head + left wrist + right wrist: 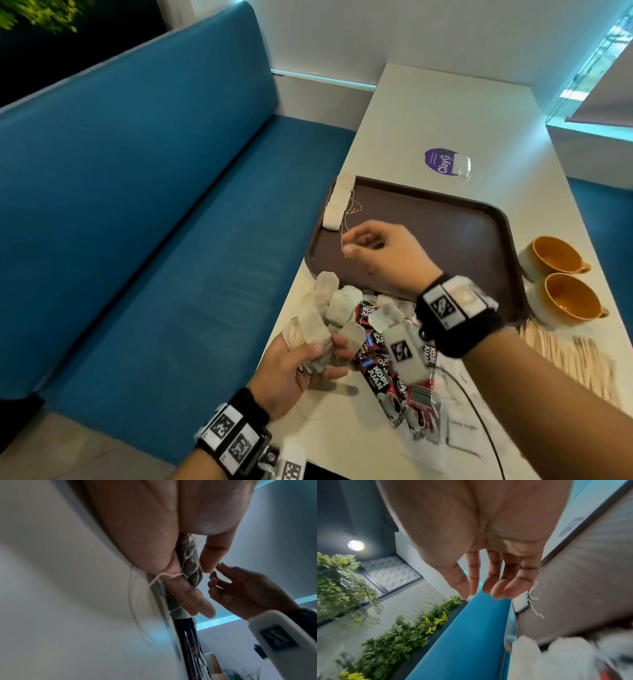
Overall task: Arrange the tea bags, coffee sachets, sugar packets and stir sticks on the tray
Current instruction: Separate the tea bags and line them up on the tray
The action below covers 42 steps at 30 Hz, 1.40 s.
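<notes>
A brown tray [445, 219] lies on the white table. A row of tea bags [337, 202] lies along the tray's left edge, their strings trailing inward. My right hand [363, 243] hovers over the tray's near left part, just right of those strings. Its fingers [494, 586] are relaxed and hold nothing. My left hand [301, 363], palm up at the table's left edge, grips a bunch of tea bags [315, 325] between thumb and fingers [190, 563]. Red and black coffee sachets [380, 377] and white sugar packets [459, 425] lie in a heap in front of the tray. Wooden stir sticks [565, 353] lie to its right.
Two orange-lined cups [555, 257] [572, 301] stand right of the tray, close to its rim. A purple sticker [440, 161] and a small clear packet sit beyond the tray. A blue bench [154, 205] runs along the table's left side. A black cable [479, 411] crosses the packets.
</notes>
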{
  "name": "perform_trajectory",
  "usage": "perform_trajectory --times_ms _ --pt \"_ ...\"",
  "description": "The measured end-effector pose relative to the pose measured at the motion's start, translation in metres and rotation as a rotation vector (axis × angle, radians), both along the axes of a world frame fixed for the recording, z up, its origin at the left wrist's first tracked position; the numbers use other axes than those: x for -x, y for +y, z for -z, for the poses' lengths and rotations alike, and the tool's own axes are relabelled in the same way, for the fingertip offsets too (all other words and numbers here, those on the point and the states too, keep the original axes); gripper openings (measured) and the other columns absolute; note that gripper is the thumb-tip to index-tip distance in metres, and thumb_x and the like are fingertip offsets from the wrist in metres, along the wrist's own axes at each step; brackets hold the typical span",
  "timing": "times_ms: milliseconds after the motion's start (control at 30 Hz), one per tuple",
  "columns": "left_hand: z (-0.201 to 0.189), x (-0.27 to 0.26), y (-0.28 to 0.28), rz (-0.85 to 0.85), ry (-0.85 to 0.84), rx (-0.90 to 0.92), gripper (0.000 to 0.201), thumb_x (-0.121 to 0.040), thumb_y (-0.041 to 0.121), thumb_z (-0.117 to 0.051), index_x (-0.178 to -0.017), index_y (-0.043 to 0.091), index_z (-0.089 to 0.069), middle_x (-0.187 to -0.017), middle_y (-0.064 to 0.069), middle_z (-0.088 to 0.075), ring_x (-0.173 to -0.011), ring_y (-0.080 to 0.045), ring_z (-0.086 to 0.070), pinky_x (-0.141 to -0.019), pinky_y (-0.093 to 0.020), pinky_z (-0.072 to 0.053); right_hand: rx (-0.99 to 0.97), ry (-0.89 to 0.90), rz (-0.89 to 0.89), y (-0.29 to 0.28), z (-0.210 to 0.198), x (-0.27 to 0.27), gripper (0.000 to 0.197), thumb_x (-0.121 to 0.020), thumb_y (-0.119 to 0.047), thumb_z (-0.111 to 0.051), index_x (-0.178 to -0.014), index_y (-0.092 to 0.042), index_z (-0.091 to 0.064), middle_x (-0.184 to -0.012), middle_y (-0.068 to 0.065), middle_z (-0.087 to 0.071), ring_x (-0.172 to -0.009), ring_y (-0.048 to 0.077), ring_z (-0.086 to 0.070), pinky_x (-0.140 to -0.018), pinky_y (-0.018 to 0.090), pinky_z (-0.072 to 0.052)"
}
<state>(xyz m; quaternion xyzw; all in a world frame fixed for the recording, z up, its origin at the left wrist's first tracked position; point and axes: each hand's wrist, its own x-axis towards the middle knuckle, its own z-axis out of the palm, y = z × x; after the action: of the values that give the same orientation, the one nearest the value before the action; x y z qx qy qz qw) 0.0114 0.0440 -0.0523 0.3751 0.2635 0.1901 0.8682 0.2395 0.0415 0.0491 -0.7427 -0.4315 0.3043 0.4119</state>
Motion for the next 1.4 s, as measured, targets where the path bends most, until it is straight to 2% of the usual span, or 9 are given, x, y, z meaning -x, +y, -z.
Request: perform_trajectory --times_ms 133,233,333,600,900,1000,1067,1233,1400 --pt "-0.002 0.002 -0.005 -0.016 0.010 0.011 0.036 -0.088 0.013 -0.064 -0.122 0.003 -0.067 -0.126 -0.029 -0.065 -0.116 -0.047 -0.064 -0.086 -0.052 -0.059 0.054 0.059 -0.073 -0.049 0.014 0.041 0.014 -0.088 -0.025 -0.079 -0.100 -0.029 -0.074 -0.097 0.003 -0.073 -0.071 0.011 -0.063 -0.075 0.036 -0.060" --pt "-0.002 0.002 -0.007 -0.027 0.029 -0.037 0.036 -0.088 0.011 -0.063 -0.122 0.002 -0.068 -0.123 -0.031 -0.066 -0.104 -0.045 -0.068 -0.089 -0.059 -0.057 0.083 0.108 -0.033 -0.070 0.030 0.058 0.025 -0.088 -0.023 -0.078 -0.109 -0.032 -0.069 -0.105 0.001 -0.064 -0.064 0.005 -0.059 -0.061 0.021 -0.053" --pt "-0.003 0.005 -0.010 -0.013 0.043 -0.060 0.037 -0.087 0.010 -0.063 -0.122 0.000 -0.068 -0.118 -0.038 -0.065 -0.094 -0.046 -0.069 -0.089 -0.075 -0.049 0.097 0.184 -0.004 -0.086 0.040 0.067 0.036 -0.089 -0.023 -0.077 -0.122 -0.031 -0.064 -0.111 0.000 -0.061 -0.066 0.008 -0.065 -0.059 0.019 -0.054" --pt "-0.003 0.009 -0.012 0.041 0.115 -0.133 0.029 -0.081 0.007 -0.069 -0.108 -0.004 -0.072 -0.095 -0.032 -0.069 -0.075 -0.036 -0.071 -0.062 -0.038 -0.062 0.022 0.324 0.067 -0.104 0.039 0.074 0.018 -0.091 -0.022 -0.076 -0.109 -0.024 -0.071 -0.098 0.010 -0.072 -0.064 0.017 -0.065 -0.067 0.038 -0.058" --pt "0.001 0.006 -0.010 0.084 0.081 -0.175 0.040 -0.081 0.004 -0.078 -0.120 -0.003 -0.067 -0.106 -0.032 -0.070 -0.089 -0.040 -0.071 -0.067 -0.044 -0.064 0.032 0.361 0.121 -0.111 0.039 0.056 0.005 -0.093 -0.012 -0.073 -0.092 -0.007 -0.072 -0.072 -0.001 -0.070 -0.062 0.010 -0.063 -0.058 0.024 -0.055" --pt "0.004 0.005 -0.010 0.028 0.100 -0.153 0.042 -0.081 0.006 -0.076 -0.121 0.000 -0.064 -0.105 -0.030 -0.071 -0.090 -0.040 -0.071 -0.075 -0.051 -0.062 0.008 0.414 0.200 -0.111 0.037 0.052 0.008 -0.094 -0.008 -0.071 -0.095 -0.001 -0.069 -0.076 0.011 -0.069 -0.058 0.013 -0.063 -0.053 0.021 -0.054" --pt "0.004 0.005 -0.009 0.018 0.104 -0.146 0.044 -0.082 0.009 -0.074 -0.123 -0.001 -0.061 -0.106 -0.032 -0.070 -0.091 -0.042 -0.070 -0.079 -0.058 -0.059 -0.031 0.420 0.268 -0.112 0.036 0.049 0.009 -0.094 -0.009 -0.071 -0.096 -0.001 -0.070 -0.083 0.016 -0.073 -0.064 0.016 -0.066 -0.056 0.023 -0.057" --pt "0.003 0.005 -0.010 -0.033 0.025 -0.128 0.039 -0.085 0.005 -0.065 -0.122 -0.008 -0.064 -0.113 -0.035 -0.067 -0.103 -0.039 -0.070 -0.072 -0.042 -0.061 -0.189 0.360 0.430 -0.112 0.032 0.046 0.005 -0.094 -0.013 -0.071 -0.095 -0.009 -0.072 -0.088 0.006 -0.078 -0.081 0.016 -0.073 -0.070 0.025 -0.060" --pt "0.006 0.005 -0.008 -0.070 0.022 -0.123 0.041 -0.084 0.004 -0.066 -0.124 0.006 -0.067 -0.112 -0.027 -0.070 -0.095 -0.041 -0.071 -0.075 -0.047 -0.062 -0.073 0.567 0.271 -0.109 0.027 0.056 0.011 -0.095 -0.008 -0.069 -0.097 0.003 -0.066 -0.088 0.018 -0.075 -0.070 0.025 -0.071 -0.068 0.037 -0.062"
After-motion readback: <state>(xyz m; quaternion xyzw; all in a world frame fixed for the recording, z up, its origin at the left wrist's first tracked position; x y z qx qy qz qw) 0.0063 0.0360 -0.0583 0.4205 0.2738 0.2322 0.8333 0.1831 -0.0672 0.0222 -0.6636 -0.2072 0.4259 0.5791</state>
